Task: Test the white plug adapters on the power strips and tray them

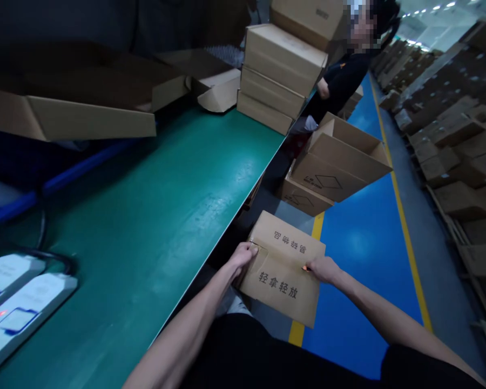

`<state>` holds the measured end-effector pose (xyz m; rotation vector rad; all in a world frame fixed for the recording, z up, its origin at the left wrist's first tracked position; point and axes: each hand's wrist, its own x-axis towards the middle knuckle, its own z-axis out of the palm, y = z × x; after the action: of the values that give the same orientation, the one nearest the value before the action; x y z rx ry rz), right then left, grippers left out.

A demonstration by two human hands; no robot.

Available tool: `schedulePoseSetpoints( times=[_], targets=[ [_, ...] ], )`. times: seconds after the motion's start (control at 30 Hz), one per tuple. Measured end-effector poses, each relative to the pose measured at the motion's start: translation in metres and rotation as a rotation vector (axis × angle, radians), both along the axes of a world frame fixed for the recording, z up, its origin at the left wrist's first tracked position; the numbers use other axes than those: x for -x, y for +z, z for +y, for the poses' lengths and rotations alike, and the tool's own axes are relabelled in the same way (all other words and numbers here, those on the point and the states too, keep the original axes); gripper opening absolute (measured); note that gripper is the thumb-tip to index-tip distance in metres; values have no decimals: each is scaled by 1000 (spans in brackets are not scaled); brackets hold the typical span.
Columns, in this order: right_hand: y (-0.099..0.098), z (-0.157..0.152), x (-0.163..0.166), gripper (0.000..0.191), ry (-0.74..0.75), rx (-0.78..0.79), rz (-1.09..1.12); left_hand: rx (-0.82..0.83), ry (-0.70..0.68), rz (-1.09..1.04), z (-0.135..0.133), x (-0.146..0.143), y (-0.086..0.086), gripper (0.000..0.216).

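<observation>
A closed cardboard box [285, 259] printed with black Chinese characters is in front of my body, beside the table's edge. My left hand [243, 258] grips the box at its left edge, thumb on top near the seam. Closed fingers of my right hand [324, 269] are over the box's right side. A small orange item [306, 268] shows at those fingertips, right by the seam; its kind is too small to make out. Clear tape appears to run along the seam.
A green table [186, 216] runs along my left, bearing power strips [32, 308], an open carton [93, 116] and stacked boxes [273, 81]. Ahead, an open box [340, 156] stands on another box. A person [342, 81] is beyond it. Loaded pallets [461, 151] line the right.
</observation>
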<state>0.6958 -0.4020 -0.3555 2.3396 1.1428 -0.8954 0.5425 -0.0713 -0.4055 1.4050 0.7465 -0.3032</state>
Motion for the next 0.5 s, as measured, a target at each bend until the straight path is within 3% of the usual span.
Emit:
schedulePoseSetpoints(
  times=[0.17, 0.37, 0.5],
  targets=[
    [-4, -93, 9, 32, -162, 38, -33, -138, -210, -68, 13, -16, 20, 40],
    [-33, -138, 34, 35, -371, -59, -72, -434, -552, -61, -6, -56, 46, 35],
    [-34, -172, 53, 26, -546, -115, -69, -547, -711, -124, -11, -39, 73, 34]
  ],
)
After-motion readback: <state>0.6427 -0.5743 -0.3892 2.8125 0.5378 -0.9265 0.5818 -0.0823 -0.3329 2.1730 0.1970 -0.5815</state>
